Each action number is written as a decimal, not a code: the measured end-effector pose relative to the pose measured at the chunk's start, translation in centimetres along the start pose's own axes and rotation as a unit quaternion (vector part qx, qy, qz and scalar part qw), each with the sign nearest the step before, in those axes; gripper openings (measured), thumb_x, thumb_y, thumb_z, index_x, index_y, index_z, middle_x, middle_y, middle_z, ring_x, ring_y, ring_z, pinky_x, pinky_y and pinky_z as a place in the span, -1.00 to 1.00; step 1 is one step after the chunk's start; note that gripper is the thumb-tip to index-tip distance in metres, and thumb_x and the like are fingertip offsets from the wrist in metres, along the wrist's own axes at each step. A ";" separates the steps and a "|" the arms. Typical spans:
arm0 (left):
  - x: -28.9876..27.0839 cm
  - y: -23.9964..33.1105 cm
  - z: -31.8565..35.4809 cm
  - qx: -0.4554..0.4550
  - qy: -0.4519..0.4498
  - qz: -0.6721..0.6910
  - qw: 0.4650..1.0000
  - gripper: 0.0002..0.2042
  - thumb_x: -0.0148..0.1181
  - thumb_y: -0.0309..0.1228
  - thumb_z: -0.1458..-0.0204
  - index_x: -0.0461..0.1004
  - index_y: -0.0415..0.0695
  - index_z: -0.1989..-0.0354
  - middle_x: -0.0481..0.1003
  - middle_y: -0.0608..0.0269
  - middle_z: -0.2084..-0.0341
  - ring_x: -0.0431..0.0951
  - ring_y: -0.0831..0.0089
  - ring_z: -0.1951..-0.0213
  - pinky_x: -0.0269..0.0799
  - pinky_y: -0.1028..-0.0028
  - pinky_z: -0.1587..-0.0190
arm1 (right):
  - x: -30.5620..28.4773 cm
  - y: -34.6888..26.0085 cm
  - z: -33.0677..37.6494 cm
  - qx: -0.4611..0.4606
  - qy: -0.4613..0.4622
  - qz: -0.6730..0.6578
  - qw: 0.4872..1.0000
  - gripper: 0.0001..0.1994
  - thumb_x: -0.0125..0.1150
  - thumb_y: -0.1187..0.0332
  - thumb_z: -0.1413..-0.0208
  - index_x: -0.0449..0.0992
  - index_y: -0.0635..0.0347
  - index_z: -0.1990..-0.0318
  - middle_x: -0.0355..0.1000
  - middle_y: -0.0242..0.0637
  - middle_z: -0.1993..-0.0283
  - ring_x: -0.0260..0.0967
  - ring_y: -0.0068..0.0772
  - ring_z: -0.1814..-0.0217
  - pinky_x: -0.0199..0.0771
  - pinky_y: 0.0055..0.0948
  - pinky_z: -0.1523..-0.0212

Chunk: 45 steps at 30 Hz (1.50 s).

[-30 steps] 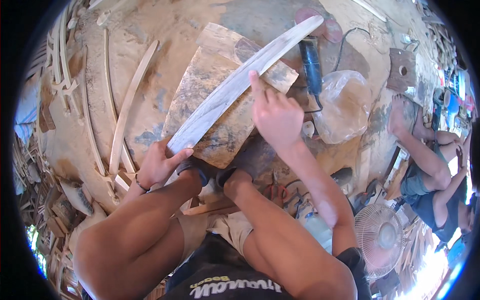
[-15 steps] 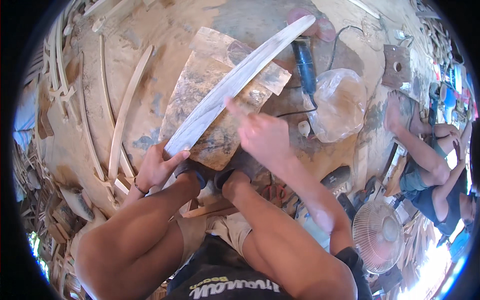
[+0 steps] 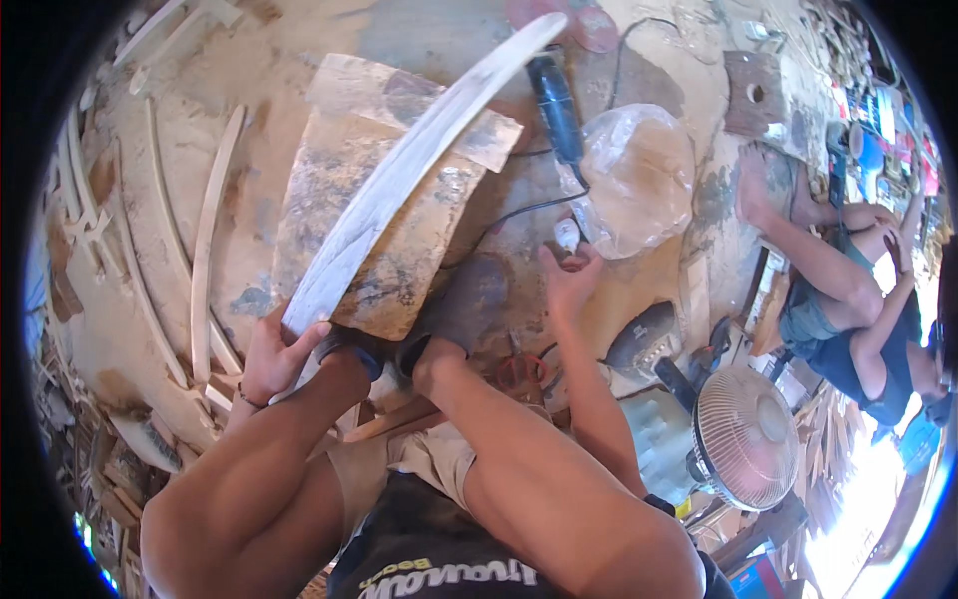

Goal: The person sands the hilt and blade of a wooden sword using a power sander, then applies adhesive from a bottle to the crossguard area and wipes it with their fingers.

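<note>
A long curved strip of pale wood (image 3: 399, 185) with a whitish-grey face lies slantwise over a worn wooden board (image 3: 334, 140). My left hand (image 3: 271, 357) grips its near end, thumb on top and fingers underneath. The far end reaches out beyond the board, above a dark blue cylindrical power tool (image 3: 555, 110). Right of the board, my right hand (image 3: 572, 280) has its thumb and fingers closed around the lower part of a small white bottle (image 3: 567, 234). A crumpled clear plastic bag (image 3: 644, 180) lies just beyond that bottle.
Several curved wooden strips (image 3: 212, 240) lie on the dusty ground at left. A black cord (image 3: 529, 207) runs from the tool toward the board. A round fan (image 3: 746, 439) stands at the lower right. Another person (image 3: 838, 280) sits at far right. Scrap wood (image 3: 130, 469) is heaped at lower left.
My right hand has left its pointing position over the strip and moved right, down to the small white bottle. My left hand still holds the strip. The whole view has shifted slightly.
</note>
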<state>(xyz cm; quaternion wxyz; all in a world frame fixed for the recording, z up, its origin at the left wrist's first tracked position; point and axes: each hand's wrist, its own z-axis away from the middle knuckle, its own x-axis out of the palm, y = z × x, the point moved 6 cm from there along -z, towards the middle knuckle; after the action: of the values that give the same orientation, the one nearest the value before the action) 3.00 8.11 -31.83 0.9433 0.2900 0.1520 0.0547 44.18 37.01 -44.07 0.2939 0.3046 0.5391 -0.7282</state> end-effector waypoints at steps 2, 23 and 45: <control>-0.2 0.2 0.2 0.007 0.015 -0.042 0.999 -0.45 0.53 -0.07 -0.25 0.67 -0.37 -0.13 0.50 0.41 0.60 0.34 0.68 0.55 0.23 0.43 0.50 | 1.0 0.4 -0.9 0.002 -0.002 -0.065 0.998 -0.62 0.68 0.25 -0.22 0.55 0.28 0.09 0.53 -0.32 0.11 0.42 -0.59 0.15 0.49 -0.41 0.20; -0.4 -0.1 0.0 -0.026 0.000 -0.109 0.994 -0.38 0.53 0.13 -0.18 0.70 -0.38 0.24 0.49 0.15 0.67 0.42 0.45 0.55 0.39 0.25 0.43 | 3.3 -24.2 4.6 -0.403 -0.228 -0.036 0.886 -0.71 0.44 0.21 -0.41 0.61 0.23 -0.04 0.66 -0.05 0.18 0.69 0.03 0.21 0.67 -0.10 0.21; -0.5 -0.2 -0.1 -0.002 0.019 -0.113 0.993 -0.31 0.53 0.20 -0.15 0.70 -0.40 0.24 0.52 0.04 0.65 0.47 0.33 0.56 0.43 0.17 0.40 | 3.1 -26.1 3.7 -0.424 -0.222 -0.028 0.878 -0.75 0.47 0.21 -0.39 0.59 0.20 0.08 0.64 -0.05 0.40 0.66 0.05 0.43 0.60 -0.10 0.43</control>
<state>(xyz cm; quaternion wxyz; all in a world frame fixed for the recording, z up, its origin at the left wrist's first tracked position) 2.49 7.94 -31.88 0.9409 0.2685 0.2011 -0.0463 21.97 39.52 -29.77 0.4862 -0.0340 0.7253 -0.4862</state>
